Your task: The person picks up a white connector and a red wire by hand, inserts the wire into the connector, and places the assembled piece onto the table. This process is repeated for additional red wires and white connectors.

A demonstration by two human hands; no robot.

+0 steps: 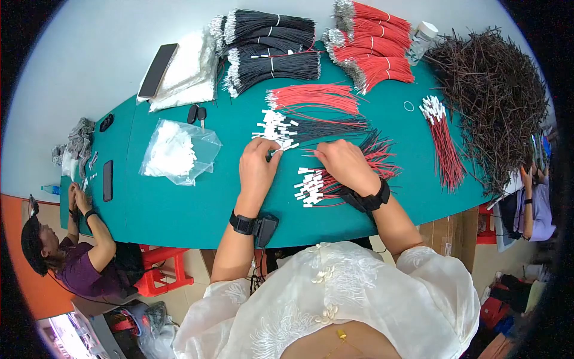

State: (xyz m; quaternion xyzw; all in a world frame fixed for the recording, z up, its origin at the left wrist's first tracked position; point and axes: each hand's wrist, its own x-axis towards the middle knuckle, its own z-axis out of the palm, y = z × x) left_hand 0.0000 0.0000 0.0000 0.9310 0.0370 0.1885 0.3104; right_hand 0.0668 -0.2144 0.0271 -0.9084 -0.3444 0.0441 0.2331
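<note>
My left hand [258, 167] is closed in a pinch beside a pile of white connectors [276, 127] on black wires [329, 127]; its fingertips hide what they hold. To its right, my right hand [347, 164] pinches a thin red wire [310, 152], its tip pointing toward the left hand. Below the right hand lies a bundle of red and black wires with white connectors [310, 188], partly covered by that hand and wrist. Just beyond the black wires, loose red wires [314, 99] lie in a row.
Tied black wire bundles [275, 63] and red ones [379, 72] lie at the back. A bag of white connectors [173, 152], car keys [197, 113] and a phone [158, 70] are left. Rightward lie another wire bundle [445, 146] and a dark tangled heap [490, 102]. A co-worker [78, 251] sits left.
</note>
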